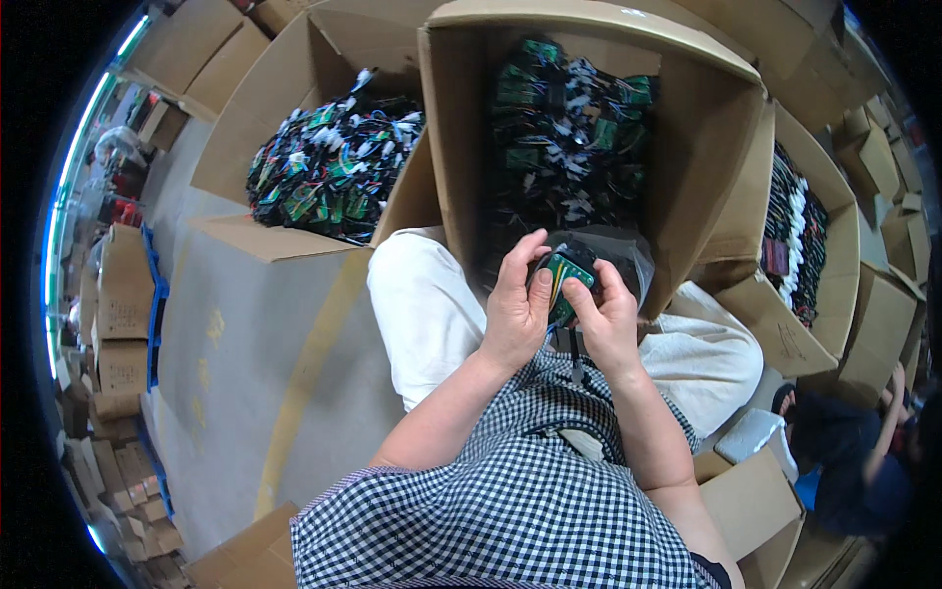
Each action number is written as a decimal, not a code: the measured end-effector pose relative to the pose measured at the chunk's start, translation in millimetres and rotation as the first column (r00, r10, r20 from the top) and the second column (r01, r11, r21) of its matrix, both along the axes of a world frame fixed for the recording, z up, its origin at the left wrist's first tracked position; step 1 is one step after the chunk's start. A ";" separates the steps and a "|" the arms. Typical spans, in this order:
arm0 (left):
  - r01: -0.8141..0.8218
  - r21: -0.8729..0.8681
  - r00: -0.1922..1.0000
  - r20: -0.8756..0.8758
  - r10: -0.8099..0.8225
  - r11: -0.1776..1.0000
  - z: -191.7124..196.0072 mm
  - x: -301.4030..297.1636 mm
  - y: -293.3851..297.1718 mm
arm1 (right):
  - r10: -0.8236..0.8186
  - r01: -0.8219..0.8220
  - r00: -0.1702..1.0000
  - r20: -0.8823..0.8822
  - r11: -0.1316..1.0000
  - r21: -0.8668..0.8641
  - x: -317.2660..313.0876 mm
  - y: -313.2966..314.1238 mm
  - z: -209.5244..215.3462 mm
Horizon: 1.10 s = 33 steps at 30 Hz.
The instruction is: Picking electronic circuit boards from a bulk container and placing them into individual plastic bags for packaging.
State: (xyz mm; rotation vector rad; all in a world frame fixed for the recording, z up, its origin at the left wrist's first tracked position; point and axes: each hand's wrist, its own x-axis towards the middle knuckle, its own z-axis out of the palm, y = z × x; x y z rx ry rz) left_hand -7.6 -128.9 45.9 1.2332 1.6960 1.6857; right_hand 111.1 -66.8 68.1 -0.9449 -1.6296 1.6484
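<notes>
Circuit board [567, 278] held over lap, apparently warehouse floor [245, 324], cardboard boxes [706, 147] around.

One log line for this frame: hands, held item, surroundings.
left hand: holds small green circuit board | right hand: grips same board | front: open brown cardboard box of wired green boards | seated, white trousers

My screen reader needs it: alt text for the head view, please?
Both hands, left hand and right hand, hold a small green circuit board over the person's lap. In front stand open cardboard boxes filled with similar wired boards.
</notes>
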 end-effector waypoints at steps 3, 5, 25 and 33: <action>0.102 -0.017 0.934 0.346 -0.090 0.995 -4.1 -0.5 2.0 | -0.110 0.095 0.987 -0.120 0.988 -0.123 -2.1 7.5 -17.0; 0.157 0.007 0.863 0.485 -0.140 0.988 3.3 -0.4 2.2 | -0.229 0.149 0.931 -0.283 0.949 -0.278 -3.7 10.7 -20.2; 0.175 -0.169 0.515 0.855 0.056 0.970 -15.6 -41.3 -29.6 | -0.259 -0.429 0.470 0.844 0.769 0.474 53.2 67.5 -213.4; 0.193 -0.165 0.481 0.875 0.054 0.967 -13.9 -38.9 -22.7 | -0.367 -0.263 0.521 0.771 0.790 0.554 54.9 74.9 -170.5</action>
